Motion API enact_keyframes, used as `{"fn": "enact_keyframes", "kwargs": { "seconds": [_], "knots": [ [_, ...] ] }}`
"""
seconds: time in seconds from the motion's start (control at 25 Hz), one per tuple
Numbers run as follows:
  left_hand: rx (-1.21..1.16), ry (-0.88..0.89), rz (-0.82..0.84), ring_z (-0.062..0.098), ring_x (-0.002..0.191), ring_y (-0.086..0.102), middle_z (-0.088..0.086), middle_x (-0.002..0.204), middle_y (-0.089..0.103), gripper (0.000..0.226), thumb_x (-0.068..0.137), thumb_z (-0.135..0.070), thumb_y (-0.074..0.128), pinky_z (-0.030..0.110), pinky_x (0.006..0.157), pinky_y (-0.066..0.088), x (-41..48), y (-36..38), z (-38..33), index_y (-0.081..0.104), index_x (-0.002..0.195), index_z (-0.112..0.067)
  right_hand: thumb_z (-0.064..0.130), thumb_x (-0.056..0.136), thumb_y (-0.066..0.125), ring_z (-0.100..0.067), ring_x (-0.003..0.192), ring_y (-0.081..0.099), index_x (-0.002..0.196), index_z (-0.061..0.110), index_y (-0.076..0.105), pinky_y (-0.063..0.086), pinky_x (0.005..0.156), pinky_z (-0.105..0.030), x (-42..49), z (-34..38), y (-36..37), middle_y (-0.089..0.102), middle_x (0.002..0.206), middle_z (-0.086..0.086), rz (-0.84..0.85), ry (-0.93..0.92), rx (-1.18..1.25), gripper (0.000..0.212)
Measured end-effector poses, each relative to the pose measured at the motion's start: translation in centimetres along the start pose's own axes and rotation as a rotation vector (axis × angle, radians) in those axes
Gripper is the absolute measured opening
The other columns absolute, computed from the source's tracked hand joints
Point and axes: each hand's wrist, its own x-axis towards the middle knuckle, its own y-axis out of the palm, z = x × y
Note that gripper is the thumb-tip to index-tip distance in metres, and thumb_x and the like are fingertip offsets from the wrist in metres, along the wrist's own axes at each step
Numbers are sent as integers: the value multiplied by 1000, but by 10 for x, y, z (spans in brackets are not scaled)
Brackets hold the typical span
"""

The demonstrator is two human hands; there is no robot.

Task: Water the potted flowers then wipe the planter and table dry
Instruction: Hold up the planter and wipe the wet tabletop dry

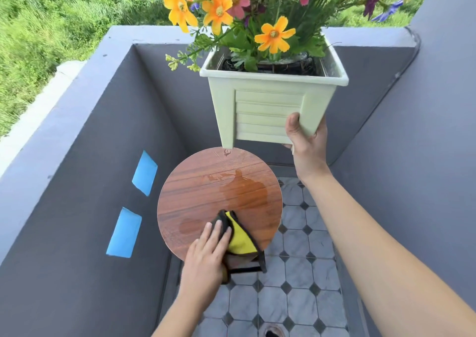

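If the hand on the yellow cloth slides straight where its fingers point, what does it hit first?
Most likely the water puddle on the table: the left hand, flat on the cloth, points up and right toward it.

Right arm stretches forward and up, right hand (306, 141) gripping the planter (257, 105) at its lower corner, thumb on the front face, fingers wrapped behind. Left hand (208, 249) lies flat, fingers straight, pressing the cloth (240, 241) beneath them.

Planter (257, 99) pale green, slatted panel. Flowers (219, 9) orange, yellow, pink, purple. Table (195, 197) red-brown wood grain. Cloth (240, 239) yellow w/ black trim. Floor (296, 272) grey marbled, black diamonds. Walls (77, 208) grey, 2 blue patches (145, 173).
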Motion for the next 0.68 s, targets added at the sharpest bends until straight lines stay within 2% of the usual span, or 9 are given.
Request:
{"fn": "enact_keyframes", "kwargs": {
  "seconds": [0.08,0.12,0.2,0.28,0.36,0.44,0.52,0.6,0.68],
  "knots": [
    [15,-141,-4,37,126,49,16,136,54,68,68,-8,27,44,78,53,6,-9,41,54,130,-11,63,67,69,2,96,60,125,5,43,51,86,-24,0,0,-2,58,103,6,3,8,1,86],
    [-1,-236,-10,41,127,48,19,138,50,68,69,-9,25,47,82,52,14,-14,61,55,131,-7,62,67,69,2,97,60,126,4,42,52,87,-25,0,0,-2,58,103,6,2,6,1,88],
    [-46,-394,-27,46,134,36,23,146,38,71,70,-8,23,54,99,40,32,-20,92,48,137,-4,62,67,69,-1,100,61,126,7,42,52,88,-28,0,0,-3,59,107,4,4,-1,10,86],
    [-65,-460,-41,48,136,29,25,149,31,74,68,-4,23,54,108,31,40,-22,101,43,139,-2,63,66,70,-3,102,61,124,12,44,51,88,-26,1,1,-2,59,109,2,0,-4,12,82],
    [-30,-430,-77,46,135,32,24,147,37,73,68,-4,23,55,102,37,31,-18,90,46,137,-2,63,67,70,-5,102,60,124,13,44,51,88,-27,1,3,-1,58,110,0,-4,-10,14,80],
    [15,-280,-90,41,129,40,24,137,50,71,68,-5,22,53,85,51,8,-9,68,52,132,-4,63,67,70,-13,108,60,122,19,47,52,93,-47,2,4,-3,59,113,0,-14,-12,8,74],
    [32,-130,-97,33,123,40,22,127,59,70,64,-4,23,42,71,55,-17,3,44,48,129,-10,65,66,70,-19,110,59,118,29,49,47,95,-60,6,6,-7,59,112,1,-30,-16,5,67],
    [40,-35,-87,31,120,40,19,125,62,74,63,-2,23,36,70,55,-33,10,33,40,133,-16,66,66,70,-24,113,59,117,29,49,46,94,-63,10,8,-13,60,112,1,-43,-21,0,66],
    [62,-51,-57,34,119,43,18,127,59,75,63,-3,23,38,76,55,-31,6,39,38,135,-16,64,67,70,-29,117,57,121,22,49,46,94,-64,13,9,-21,60,115,-2,-47,-30,-10,71]
  ]
}}
